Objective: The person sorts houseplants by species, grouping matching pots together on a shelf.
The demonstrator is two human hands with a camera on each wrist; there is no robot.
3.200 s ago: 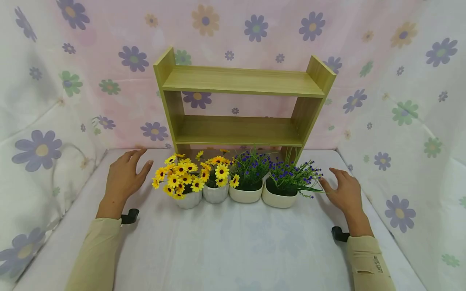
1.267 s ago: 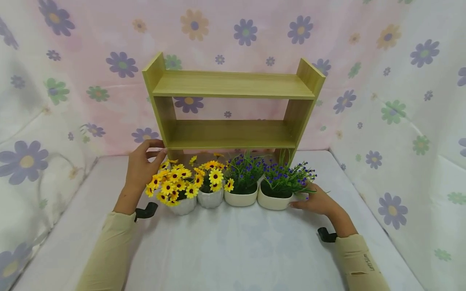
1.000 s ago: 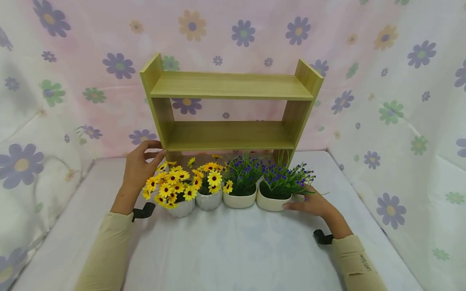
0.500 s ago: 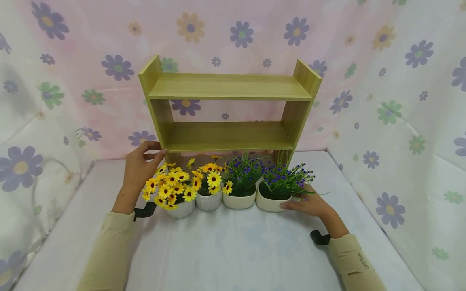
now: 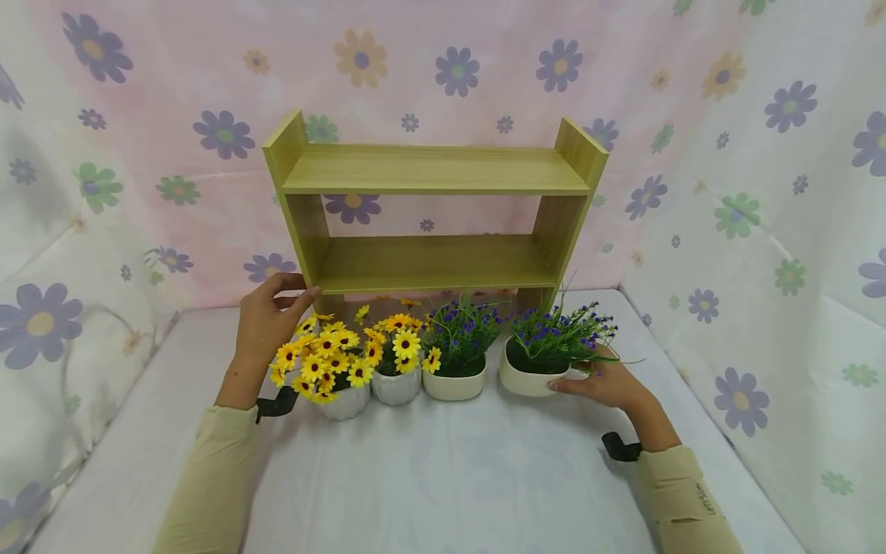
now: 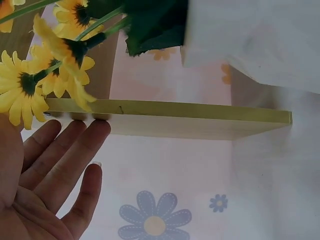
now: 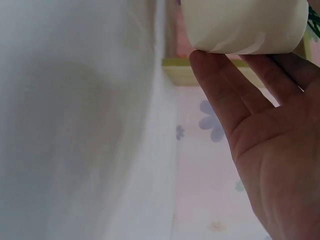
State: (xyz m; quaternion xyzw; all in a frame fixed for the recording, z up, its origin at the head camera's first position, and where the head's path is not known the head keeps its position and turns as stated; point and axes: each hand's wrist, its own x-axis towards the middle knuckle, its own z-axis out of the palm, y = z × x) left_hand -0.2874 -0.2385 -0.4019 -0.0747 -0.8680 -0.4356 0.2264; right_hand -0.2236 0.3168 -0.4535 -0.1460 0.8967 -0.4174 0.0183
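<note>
Cupping the cream oval pot of purple flowers (image 5: 529,378) lower right, our right hand (image 5: 609,385) should lift level; left hand (image 5: 266,327), fingers straight, steadies the yellow-green wooden shelf (image 5: 432,223)

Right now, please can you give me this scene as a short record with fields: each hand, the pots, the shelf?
left hand: fingertips touch the lower board of the wooden shelf, holds nothing
right hand: holds the rightmost white pot of purple flowers, which stands a little apart from the row
other pots: purple flower pot; two yellow flower pots, side by side
shelf boards: both bare
surface: white table
</note>
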